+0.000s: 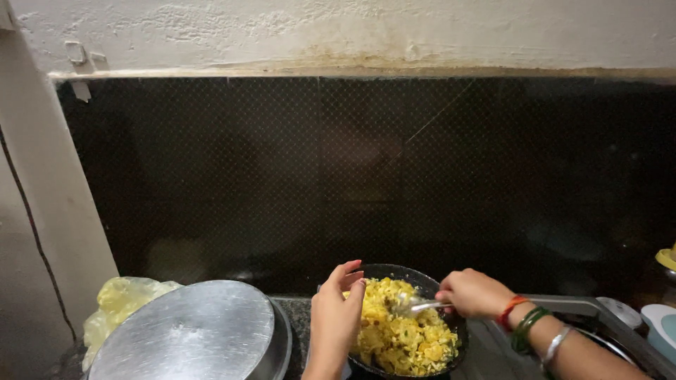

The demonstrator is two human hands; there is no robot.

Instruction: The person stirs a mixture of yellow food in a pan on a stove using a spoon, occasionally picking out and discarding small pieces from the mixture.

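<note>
A dark round pan of yellow scrambled food sits on the counter at bottom centre. The right hand grips a metal spoon in it; the left hand, fingers together, rests against the rim. A crumpled yellow plastic bag lies behind a round steel lid at left.

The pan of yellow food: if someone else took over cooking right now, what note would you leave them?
Left hand: open, fingers up, resting against the near left rim of the dark pan.
Right hand: shut on a metal spoon whose bowl sits in the yellow food.
The pan sits at the counter's front edge; a covered steel pot stands to its left, apart from it.
Done: the food is broken into small pieces and fills the pan.
Left: cannot tell from this view how cooked it is.
</note>
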